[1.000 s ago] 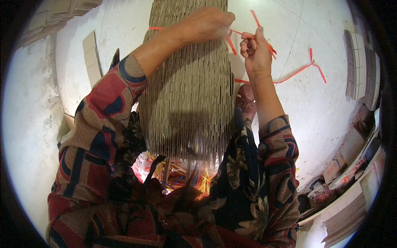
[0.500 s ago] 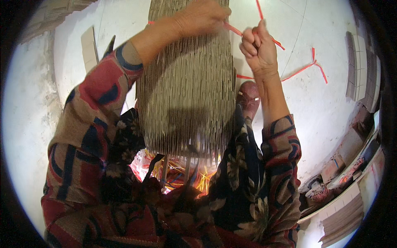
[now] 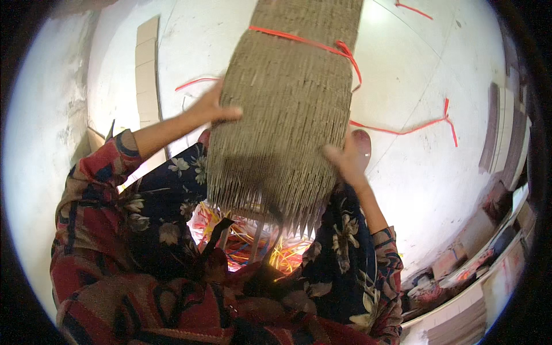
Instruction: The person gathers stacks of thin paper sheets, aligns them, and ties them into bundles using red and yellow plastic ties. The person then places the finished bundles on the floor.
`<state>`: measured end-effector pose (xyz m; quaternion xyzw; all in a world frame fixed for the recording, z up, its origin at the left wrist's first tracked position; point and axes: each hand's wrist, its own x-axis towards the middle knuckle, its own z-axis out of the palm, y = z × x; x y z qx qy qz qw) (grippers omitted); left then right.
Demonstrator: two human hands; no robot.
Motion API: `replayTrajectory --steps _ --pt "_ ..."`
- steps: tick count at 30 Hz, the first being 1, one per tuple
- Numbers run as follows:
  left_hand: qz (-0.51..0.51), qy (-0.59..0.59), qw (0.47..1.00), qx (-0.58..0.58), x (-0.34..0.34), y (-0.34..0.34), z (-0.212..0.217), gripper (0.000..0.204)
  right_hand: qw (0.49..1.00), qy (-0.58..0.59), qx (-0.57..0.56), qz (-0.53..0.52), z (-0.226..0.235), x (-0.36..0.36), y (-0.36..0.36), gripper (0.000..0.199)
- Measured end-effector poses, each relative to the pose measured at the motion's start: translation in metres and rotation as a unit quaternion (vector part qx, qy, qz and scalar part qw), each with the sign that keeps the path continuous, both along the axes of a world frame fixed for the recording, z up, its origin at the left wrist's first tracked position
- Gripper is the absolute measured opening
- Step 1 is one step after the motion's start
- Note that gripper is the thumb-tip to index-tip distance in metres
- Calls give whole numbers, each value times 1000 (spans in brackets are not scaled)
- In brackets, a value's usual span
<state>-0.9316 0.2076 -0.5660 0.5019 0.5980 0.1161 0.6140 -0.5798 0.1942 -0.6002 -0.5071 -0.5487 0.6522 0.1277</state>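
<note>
Left hand (image 3: 214,109), right hand (image 3: 348,160): flank cardboard bundle (image 3: 282,109), which hides fingers; grip cannot be told; red strap (image 3: 299,39) beyond both; shoe (image 3: 363,144) beside right.

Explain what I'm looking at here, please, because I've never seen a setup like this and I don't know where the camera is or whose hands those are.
There's no machine here. A person wears a fisheye camera on their head, looking down, so you see roughly their own view, with edges curving near the rim. The left hand and right hand are bare, one at each side of a bundle of cardboard sheets, seen edge-on; blur hides how firmly they hold it. A red strip crosses the bundle, knotted toward its right side. More red strips lie on the pale floor, and a tangle of coloured strips shows between the legs.
</note>
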Motion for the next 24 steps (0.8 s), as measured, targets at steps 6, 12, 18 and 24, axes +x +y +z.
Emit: replayTrajectory --steps 6,12,18,24 --pt "115 -126 984 -49 12 15 14 87 999 16 1 -32 18 -38 48 85" --pt "21 -53 997 46 -20 11 -17 101 958 -114 252 -73 5 -55 67 78" --pt "34 -169 985 28 -41 -18 -39 84 770 -161 530 318 63 -153 73 72" --pt "39 81 971 221 -99 10 -74 52 733 -102 538 403 22 -188 62 57"
